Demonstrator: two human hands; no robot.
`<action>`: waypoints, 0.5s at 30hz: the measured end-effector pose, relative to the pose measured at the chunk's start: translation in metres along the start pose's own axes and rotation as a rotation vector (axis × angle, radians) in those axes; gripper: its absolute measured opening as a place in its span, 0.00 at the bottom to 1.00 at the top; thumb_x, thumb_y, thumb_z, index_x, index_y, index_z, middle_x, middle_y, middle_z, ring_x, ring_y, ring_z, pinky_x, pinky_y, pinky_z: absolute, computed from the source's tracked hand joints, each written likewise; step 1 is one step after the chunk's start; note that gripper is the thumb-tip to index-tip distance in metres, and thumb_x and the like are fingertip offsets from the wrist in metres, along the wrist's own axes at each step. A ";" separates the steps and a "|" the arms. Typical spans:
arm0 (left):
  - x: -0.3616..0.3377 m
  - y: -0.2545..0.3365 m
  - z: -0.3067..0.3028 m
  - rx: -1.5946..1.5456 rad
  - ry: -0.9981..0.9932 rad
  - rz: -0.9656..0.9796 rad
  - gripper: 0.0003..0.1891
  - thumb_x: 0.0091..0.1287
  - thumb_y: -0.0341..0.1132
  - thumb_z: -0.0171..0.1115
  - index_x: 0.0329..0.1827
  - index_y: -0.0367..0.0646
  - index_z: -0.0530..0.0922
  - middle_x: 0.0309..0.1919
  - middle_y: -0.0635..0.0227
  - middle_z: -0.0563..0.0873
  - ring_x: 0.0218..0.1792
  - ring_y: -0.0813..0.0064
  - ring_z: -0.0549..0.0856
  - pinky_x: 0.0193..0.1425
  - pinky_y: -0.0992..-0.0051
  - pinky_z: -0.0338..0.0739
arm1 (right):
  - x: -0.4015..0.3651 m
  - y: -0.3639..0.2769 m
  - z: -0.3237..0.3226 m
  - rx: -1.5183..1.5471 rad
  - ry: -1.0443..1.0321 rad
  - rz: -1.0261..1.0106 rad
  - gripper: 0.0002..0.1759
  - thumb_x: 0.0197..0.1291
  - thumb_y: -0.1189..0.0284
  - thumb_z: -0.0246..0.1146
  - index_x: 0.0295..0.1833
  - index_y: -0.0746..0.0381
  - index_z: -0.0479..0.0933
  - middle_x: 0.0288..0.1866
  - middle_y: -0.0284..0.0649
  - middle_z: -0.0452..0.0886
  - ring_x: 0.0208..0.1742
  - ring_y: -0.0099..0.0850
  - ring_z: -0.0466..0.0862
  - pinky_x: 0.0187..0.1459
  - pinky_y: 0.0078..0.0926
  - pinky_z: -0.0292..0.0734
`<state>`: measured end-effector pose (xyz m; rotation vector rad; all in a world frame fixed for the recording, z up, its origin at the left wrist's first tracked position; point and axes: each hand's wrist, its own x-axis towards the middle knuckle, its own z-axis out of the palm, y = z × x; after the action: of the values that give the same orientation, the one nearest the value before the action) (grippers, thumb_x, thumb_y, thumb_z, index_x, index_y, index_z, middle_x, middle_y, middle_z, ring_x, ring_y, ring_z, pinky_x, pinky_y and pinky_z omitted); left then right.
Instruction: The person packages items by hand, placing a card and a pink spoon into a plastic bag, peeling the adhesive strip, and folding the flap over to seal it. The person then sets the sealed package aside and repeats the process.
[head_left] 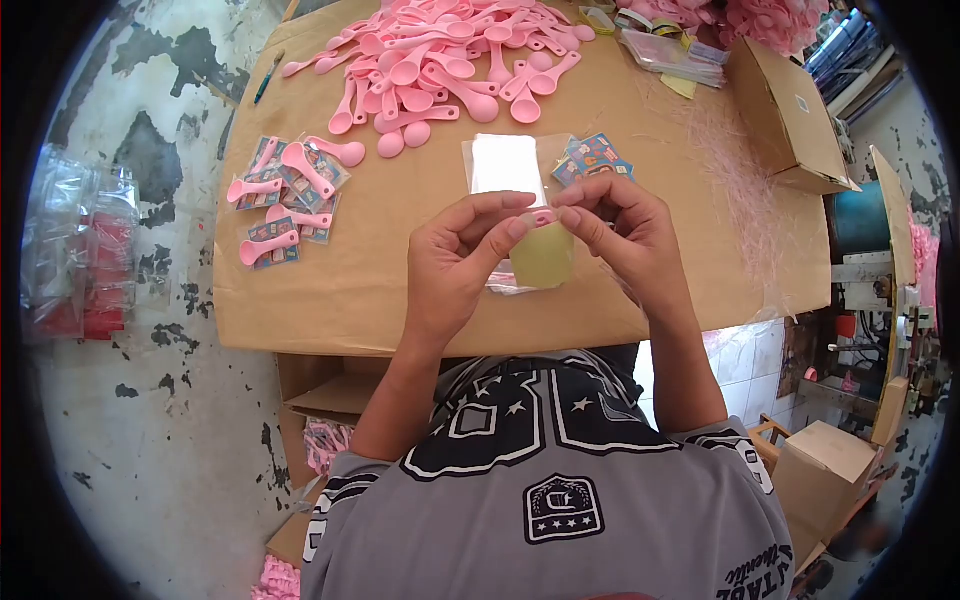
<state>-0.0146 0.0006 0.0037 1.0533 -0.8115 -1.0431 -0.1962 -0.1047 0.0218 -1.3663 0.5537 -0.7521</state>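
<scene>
I see both hands meet over the middle of the surface, towards its near edge. The left hand and right hand each pinch, thumb against forefinger, the top of a small pouch, which hangs just above the surface. A bit of a pink spoon shows between the fingertips.

The pouch looks thin and yellowish. I judge it to be a light, limp film, slick and quick to crease, so it wants a pinch at each upper corner and not at the slack middle. The spoon is glossy hard plastic, light and stiff. I would take it by the flat handle, not the round bowl.

Just behind the hands lies a flat, shiny stack of clear bags, with bright printed cards touching its right side. Farther back is a loose pile of the same pink spoons. Well to the left, packs hold spoons over cards. The surface is matte brown cardboard, and a box of the same board stands at its right edge
</scene>
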 end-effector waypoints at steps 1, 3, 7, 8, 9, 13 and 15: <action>0.000 0.000 0.001 0.005 -0.008 0.010 0.12 0.78 0.28 0.67 0.59 0.31 0.85 0.49 0.59 0.93 0.49 0.75 0.92 0.54 0.75 0.88 | 0.000 0.002 -0.001 0.017 0.013 -0.003 0.09 0.75 0.74 0.69 0.54 0.66 0.84 0.44 0.32 0.88 0.46 0.18 0.85 0.48 0.18 0.79; 0.001 0.000 0.003 0.014 -0.025 0.030 0.11 0.78 0.27 0.67 0.59 0.31 0.85 0.49 0.58 0.93 0.49 0.76 0.92 0.54 0.76 0.87 | -0.002 0.003 -0.003 0.041 0.026 -0.009 0.08 0.74 0.74 0.69 0.53 0.65 0.85 0.44 0.32 0.88 0.46 0.18 0.85 0.48 0.18 0.78; -0.001 -0.003 -0.002 0.064 -0.108 0.119 0.09 0.77 0.22 0.63 0.56 0.30 0.85 0.48 0.57 0.93 0.51 0.75 0.91 0.56 0.75 0.86 | -0.003 0.005 -0.015 0.067 -0.033 -0.062 0.05 0.74 0.77 0.67 0.48 0.65 0.87 0.43 0.33 0.87 0.46 0.20 0.84 0.49 0.21 0.77; -0.002 -0.005 -0.006 0.104 -0.139 0.171 0.08 0.77 0.20 0.62 0.54 0.29 0.85 0.48 0.57 0.93 0.51 0.73 0.91 0.56 0.75 0.86 | -0.002 0.007 -0.018 0.073 -0.063 -0.085 0.05 0.74 0.78 0.66 0.47 0.66 0.87 0.43 0.33 0.87 0.46 0.20 0.84 0.49 0.21 0.77; -0.002 -0.006 -0.009 0.144 -0.167 0.223 0.07 0.76 0.19 0.62 0.52 0.29 0.85 0.48 0.56 0.93 0.51 0.72 0.92 0.57 0.74 0.86 | -0.003 0.006 -0.018 0.021 -0.067 -0.118 0.05 0.73 0.78 0.66 0.46 0.66 0.87 0.43 0.34 0.87 0.45 0.20 0.83 0.49 0.21 0.76; -0.001 -0.001 -0.011 0.048 -0.190 0.239 0.06 0.75 0.18 0.61 0.48 0.30 0.84 0.47 0.55 0.92 0.52 0.70 0.91 0.59 0.74 0.85 | -0.004 -0.006 -0.016 -0.127 -0.102 -0.218 0.05 0.72 0.78 0.66 0.44 0.67 0.87 0.42 0.33 0.85 0.42 0.19 0.81 0.46 0.18 0.74; 0.000 0.000 -0.014 -0.073 -0.217 0.257 0.05 0.74 0.18 0.63 0.48 0.30 0.84 0.48 0.54 0.92 0.53 0.69 0.91 0.60 0.74 0.85 | -0.003 -0.009 -0.015 -0.178 -0.113 -0.217 0.05 0.71 0.78 0.67 0.45 0.66 0.87 0.41 0.31 0.83 0.41 0.17 0.79 0.43 0.15 0.72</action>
<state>-0.0022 0.0043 -0.0008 0.7588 -1.0467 -0.9691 -0.2110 -0.1123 0.0281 -1.6422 0.3936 -0.8092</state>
